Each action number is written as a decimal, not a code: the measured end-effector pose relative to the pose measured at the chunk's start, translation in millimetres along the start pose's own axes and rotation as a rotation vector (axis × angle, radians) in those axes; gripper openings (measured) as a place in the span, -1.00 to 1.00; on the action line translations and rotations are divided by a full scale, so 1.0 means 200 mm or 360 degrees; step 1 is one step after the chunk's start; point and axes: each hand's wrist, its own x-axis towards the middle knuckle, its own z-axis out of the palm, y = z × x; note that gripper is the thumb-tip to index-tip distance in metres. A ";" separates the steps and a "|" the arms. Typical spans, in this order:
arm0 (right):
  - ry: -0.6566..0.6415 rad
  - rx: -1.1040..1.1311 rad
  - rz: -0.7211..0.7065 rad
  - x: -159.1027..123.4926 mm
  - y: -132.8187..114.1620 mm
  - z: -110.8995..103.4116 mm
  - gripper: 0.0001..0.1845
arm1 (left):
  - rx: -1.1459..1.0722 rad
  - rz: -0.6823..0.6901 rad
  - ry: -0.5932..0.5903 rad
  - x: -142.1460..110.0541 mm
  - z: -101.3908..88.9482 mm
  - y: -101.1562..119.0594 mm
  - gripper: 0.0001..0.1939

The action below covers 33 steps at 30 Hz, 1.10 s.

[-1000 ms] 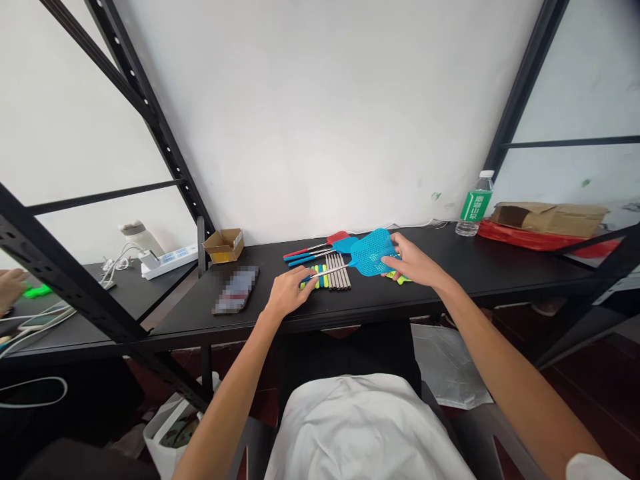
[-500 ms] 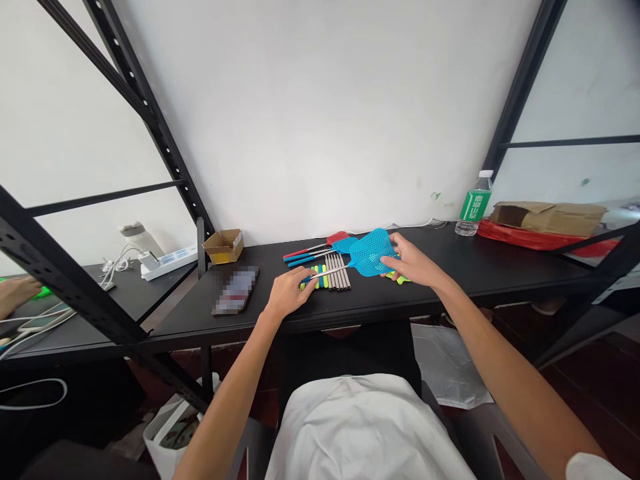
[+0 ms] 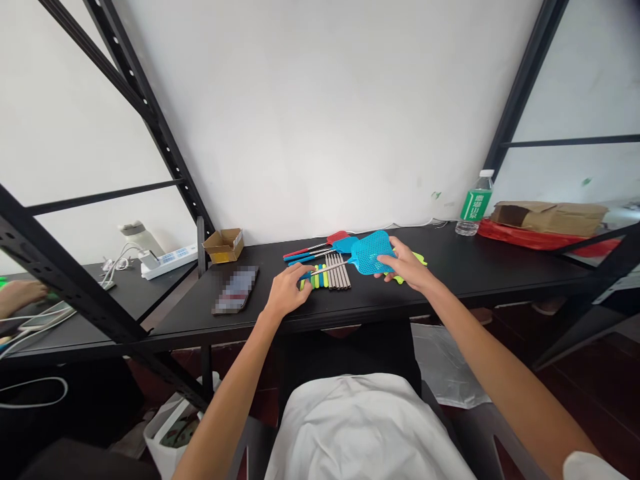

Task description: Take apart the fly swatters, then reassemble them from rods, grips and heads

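Observation:
A blue fly swatter head [image 3: 369, 255] with a thin metal rod hangs just above the black table [image 3: 450, 280]. My right hand [image 3: 406, 265] pinches the near edge of that head. My left hand [image 3: 289, 291] is closed on the handle end of the same rod, over a row of metal rods with coloured grips [image 3: 330, 275]. Yellow-green swatter heads [image 3: 413, 259] lie under and beside my right hand. Assembled red and blue swatters [image 3: 320, 247] lie farther back.
A phone [image 3: 235, 289] and a small cardboard box [image 3: 224, 244] lie to the left. A water bottle [image 3: 475, 203] and a brown package on red plastic [image 3: 545, 223] stand at the right. Another person's hand [image 3: 20, 293] shows at the far left by a power strip [image 3: 167, 260].
My right hand drew the blue swatter head slightly nearer and left, uncovering a yellow-green head behind it. My left hand shifted a little along the rod.

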 end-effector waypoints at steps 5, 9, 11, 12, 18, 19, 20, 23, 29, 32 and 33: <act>0.0082 0.0201 0.0111 0.02 0.08 0.08 -0.64 | 0.0005 -0.0049 0.0054 0.00 0.00 -0.01 -0.62; 0.0111 0.0326 0.0176 0.04 0.15 0.11 -0.69 | 0.0051 -0.0053 0.0057 0.00 0.00 -0.01 -0.62; 0.0126 0.0373 0.0177 0.04 0.17 0.12 -0.69 | 0.0071 -0.0054 0.0065 0.00 0.00 -0.01 -0.63; 0.0136 0.0384 0.0167 0.04 0.18 0.12 -0.69 | 0.0078 -0.0051 0.0071 0.00 0.00 -0.01 -0.63; 0.0151 0.0317 0.0068 0.04 0.20 0.14 -0.76 | 0.0118 -0.0022 0.0088 0.00 0.00 -0.01 -0.63; 0.0146 0.0315 0.0058 0.04 0.20 0.14 -0.77 | 0.0124 -0.0023 0.0083 0.00 0.00 -0.01 -0.63; 0.0142 0.0318 0.0054 0.04 0.20 0.14 -0.79 | 0.0130 -0.0024 0.0081 0.00 0.00 -0.01 -0.63; 0.0133 0.0333 0.0056 0.04 0.20 0.14 -0.80 | 0.0139 -0.0017 0.0089 0.00 0.01 -0.01 -0.63; 0.0193 0.0384 0.0098 0.05 0.22 0.13 -0.76 | 0.0129 0.0059 0.0127 0.00 0.02 -0.02 -0.62; 0.0211 0.0417 0.0102 0.05 0.22 0.13 -0.76 | 0.0109 0.0102 0.0132 0.00 0.02 -0.04 -0.63; 0.0216 0.0426 0.0107 0.05 0.22 0.14 -0.76 | 0.0104 0.0111 0.0136 0.00 0.02 -0.04 -0.64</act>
